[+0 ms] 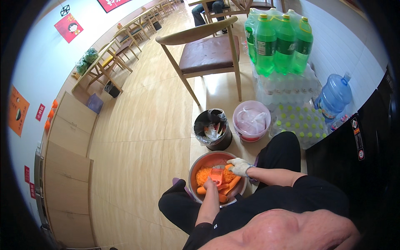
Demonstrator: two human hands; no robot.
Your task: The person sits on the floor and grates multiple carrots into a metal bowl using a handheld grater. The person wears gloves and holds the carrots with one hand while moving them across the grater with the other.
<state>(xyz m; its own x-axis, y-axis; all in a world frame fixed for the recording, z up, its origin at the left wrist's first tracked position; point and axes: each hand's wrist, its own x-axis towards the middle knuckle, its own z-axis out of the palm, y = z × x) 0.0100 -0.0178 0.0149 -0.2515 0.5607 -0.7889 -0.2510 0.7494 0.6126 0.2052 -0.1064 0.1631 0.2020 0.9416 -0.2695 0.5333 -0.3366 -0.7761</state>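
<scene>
A wide metal basin [191,177] stands on the floor between my legs. Inside it, my bare left hand [211,183] is closed on the lower end of an orange-red grater [216,172], which slants over the basin. My right hand [240,167], in a pale knitted glove, grips a carrot [228,167] just right of the grater. I cannot tell whether that carrot touches the grating face. Shredded carrot [202,175] is heaped left of the grater and also on its right. Several whole peeled carrots [231,186] lie at the near side of the basin.
Beyond the basin stand a lined black bin [221,143] with scraps and a pink-white bucket [251,137] holding a plastic bag. A wooden chair [208,56] is farther off. Packed bottles [276,46] and a blue water jug [334,95] line the right. Cabinets [66,175] run along the left wall.
</scene>
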